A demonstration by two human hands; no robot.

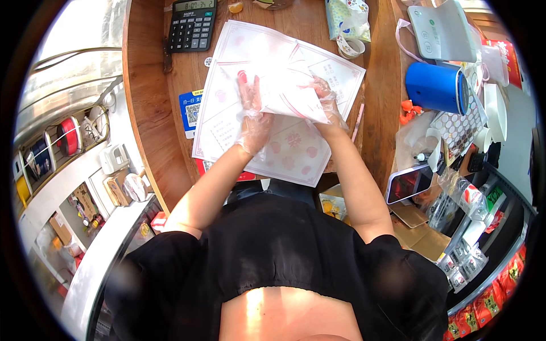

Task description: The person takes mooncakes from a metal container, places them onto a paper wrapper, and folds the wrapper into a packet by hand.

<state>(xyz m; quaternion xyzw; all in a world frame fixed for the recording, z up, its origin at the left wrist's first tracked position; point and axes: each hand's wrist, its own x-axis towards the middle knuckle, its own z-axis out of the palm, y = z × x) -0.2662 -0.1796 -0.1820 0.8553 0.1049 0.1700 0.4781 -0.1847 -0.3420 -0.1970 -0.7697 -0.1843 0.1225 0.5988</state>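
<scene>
A white paper packet (290, 91) with pink lines and folded flaps lies between my two hands, above a stack of printed white paper sheets (290, 153). Clear plastic gloves cover both hands. My left hand (254, 106) holds the packet's left side, its fingers stretched along the edge and its thumb partly hidden. At the opposite side, my right hand (328, 100) grips the packet's pointed right end, with the fingers bent over the paper. What the packet contains, if anything, is hidden. Strong sunlight washes out its upper part.
On the wooden desk (239, 13) are a calculator (193, 27), a blue printed code card (191, 113), tape rolls (350, 47), a tissue pack (347, 21) and a pink pen (358, 121). To the right, a blue cylinder (435, 87), phone (409, 183) and plastic bottle (467, 196) crowd the side.
</scene>
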